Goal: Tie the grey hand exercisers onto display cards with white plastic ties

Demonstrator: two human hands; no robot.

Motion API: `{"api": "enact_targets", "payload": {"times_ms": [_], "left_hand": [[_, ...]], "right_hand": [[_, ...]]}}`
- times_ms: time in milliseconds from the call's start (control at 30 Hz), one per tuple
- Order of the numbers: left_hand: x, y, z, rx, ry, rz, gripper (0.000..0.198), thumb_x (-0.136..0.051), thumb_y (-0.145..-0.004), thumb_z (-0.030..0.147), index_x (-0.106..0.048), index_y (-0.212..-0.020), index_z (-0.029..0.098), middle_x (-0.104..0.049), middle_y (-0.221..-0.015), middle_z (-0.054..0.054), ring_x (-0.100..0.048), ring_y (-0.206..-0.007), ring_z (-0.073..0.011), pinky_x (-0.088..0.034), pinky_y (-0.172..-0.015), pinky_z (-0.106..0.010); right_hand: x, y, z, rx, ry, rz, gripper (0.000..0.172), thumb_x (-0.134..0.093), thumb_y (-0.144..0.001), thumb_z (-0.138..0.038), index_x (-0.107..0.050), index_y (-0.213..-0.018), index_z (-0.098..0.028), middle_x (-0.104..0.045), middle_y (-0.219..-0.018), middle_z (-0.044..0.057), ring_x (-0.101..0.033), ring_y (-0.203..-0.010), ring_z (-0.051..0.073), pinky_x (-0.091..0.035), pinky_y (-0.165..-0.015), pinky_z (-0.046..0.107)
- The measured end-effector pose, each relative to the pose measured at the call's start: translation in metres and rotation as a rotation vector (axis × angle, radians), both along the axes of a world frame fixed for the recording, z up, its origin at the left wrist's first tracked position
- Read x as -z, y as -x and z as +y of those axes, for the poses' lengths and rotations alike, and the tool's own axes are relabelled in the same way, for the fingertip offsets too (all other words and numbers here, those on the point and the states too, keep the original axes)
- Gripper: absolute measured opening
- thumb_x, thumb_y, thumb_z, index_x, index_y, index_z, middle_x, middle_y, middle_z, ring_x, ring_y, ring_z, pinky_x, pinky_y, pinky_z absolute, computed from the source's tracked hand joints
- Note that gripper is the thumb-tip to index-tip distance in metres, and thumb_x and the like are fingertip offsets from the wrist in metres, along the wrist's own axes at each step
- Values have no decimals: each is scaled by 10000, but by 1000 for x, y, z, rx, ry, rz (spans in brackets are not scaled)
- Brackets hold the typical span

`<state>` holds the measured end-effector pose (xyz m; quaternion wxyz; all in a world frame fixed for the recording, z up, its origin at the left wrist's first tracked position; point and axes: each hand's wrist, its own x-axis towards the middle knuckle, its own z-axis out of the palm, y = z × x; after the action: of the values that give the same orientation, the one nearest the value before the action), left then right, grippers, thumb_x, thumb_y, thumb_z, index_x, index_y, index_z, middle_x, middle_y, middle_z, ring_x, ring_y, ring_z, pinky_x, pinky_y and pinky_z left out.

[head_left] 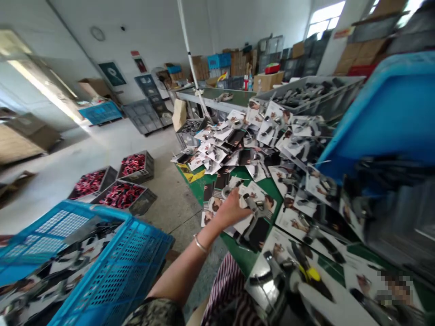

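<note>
My left hand [234, 209], with a bracelet at the wrist, reaches over the green tabletop [238, 253]. Its thumb stretches out to the right, apart from the fingers, and lies against a carded pack [256, 222] holding a grey, curved-handled tool. The fingertips rest by a second such pack [217, 201] on the left; whether they touch it I cannot make out. More flat white-and-black cards with grey tools lie close to the right, and a large heap of packs [231, 140] covers the table beyond. Nowhere in the picture does my right hand show.
At lower left stands a blue mesh crate [136, 253] filled with packs. Grey crates [136, 199] of red-and-black parts sit on the floor behind it. A large blue bin [390, 108] rises on the right, near a grey crate [340, 102] of tools. A yellow-marked item [311, 273] lies at lower right.
</note>
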<state>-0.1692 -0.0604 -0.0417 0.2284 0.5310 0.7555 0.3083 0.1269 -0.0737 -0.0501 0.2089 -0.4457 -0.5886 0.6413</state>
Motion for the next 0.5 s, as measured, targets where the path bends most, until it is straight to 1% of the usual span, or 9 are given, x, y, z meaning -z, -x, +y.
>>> {"api": "enact_targets", "payload": {"times_ms": [33, 67, 167, 200, 233, 300, 367, 433, 500], "left_hand": [[0, 3, -2, 21, 23, -65, 800, -759, -711, 339, -454, -1401, 71, -622, -1281, -217, -619, -1164, -350, -484, -1006, -462], [1, 5, -5, 40, 40, -122, 767, -770, -712, 367, -496, -1376, 97, -648, -1259, -191, -641, -1136, -334, -499, -988, -450], [0, 2, -13, 54, 61, -213, 753, -766, -729, 387, -514, -1388, 125, -607, -1360, -170, -597, -1227, -323, -455, -1052, -447], [-2, -1, -16, 45, 65, -211, 775, -760, -733, 379, -494, -1411, 115, -575, -1403, -178, -560, -1277, -328, -420, -1090, -456], [-5, -6, -19, 38, 69, -194, 794, -751, -739, 371, -474, -1433, 103, -551, -1429, -186, -529, -1312, -332, -389, -1119, -462], [-12, -15, -24, 40, 71, -142, 808, -727, -751, 354, -447, -1460, 86, -527, -1456, -190, -495, -1350, -328, -347, -1156, -459], [-20, -22, -26, 67, 63, -89, 805, -708, -759, 340, -436, -1469, 76, -517, -1468, -185, -488, -1360, -317, -336, -1171, -441], [-25, -25, -27, 94, 53, -49, 799, -693, -765, 327, -431, -1469, 56, -515, -1468, -187, -494, -1355, -309, -341, -1173, -425], [-28, -26, -27, 109, 45, -23, 792, -684, -769, 318, -430, -1467, 43, -516, -1468, -187, -496, -1355, -304, -343, -1175, -416]], "right_hand": [[-1, -4, 9, 2, -96, -77, 404, -639, -900, -257, -611, -1303, -267, -605, -1311, 101, -551, -1212, 323, -469, -1008, 507], [-3, -6, 17, -33, -242, -192, 478, -632, -870, -204, -594, -1343, -264, -613, -1300, 117, -531, -1228, 361, -443, -1020, 544], [-16, -6, 36, -313, -861, -659, 652, -551, -819, -118, -483, -1462, -195, -654, -1194, 174, -579, -1084, 411, -469, -899, 591], [-20, -2, 41, -401, -1022, -773, 686, -534, -813, -109, -438, -1489, -175, -664, -1158, 179, -595, -1024, 400, -487, -851, 570], [-24, 2, 45, -456, -1129, -838, 707, -529, -811, -104, -406, -1504, -162, -667, -1146, 181, -599, -990, 387, -495, -824, 544], [-29, 12, 52, -511, -1257, -896, 726, -520, -815, -95, -358, -1521, -142, -644, -1215, 192, -595, -994, 367, -492, -816, 499], [-29, 21, 56, -539, -1331, -917, 715, -498, -827, -82, -340, -1523, -121, -588, -1323, 210, -580, -1037, 364, -476, -830, 480], [-26, 28, 60, -559, -1375, -929, 683, -480, -845, -84, -346, -1514, -103, -558, -1360, 220, -565, -1054, 367, -456, -836, 479], [-23, 34, 62, -566, -1389, -942, 663, -488, -860, -117, -355, -1509, -100, -566, -1339, 223, -560, -1031, 371, -445, -818, 481]]}}
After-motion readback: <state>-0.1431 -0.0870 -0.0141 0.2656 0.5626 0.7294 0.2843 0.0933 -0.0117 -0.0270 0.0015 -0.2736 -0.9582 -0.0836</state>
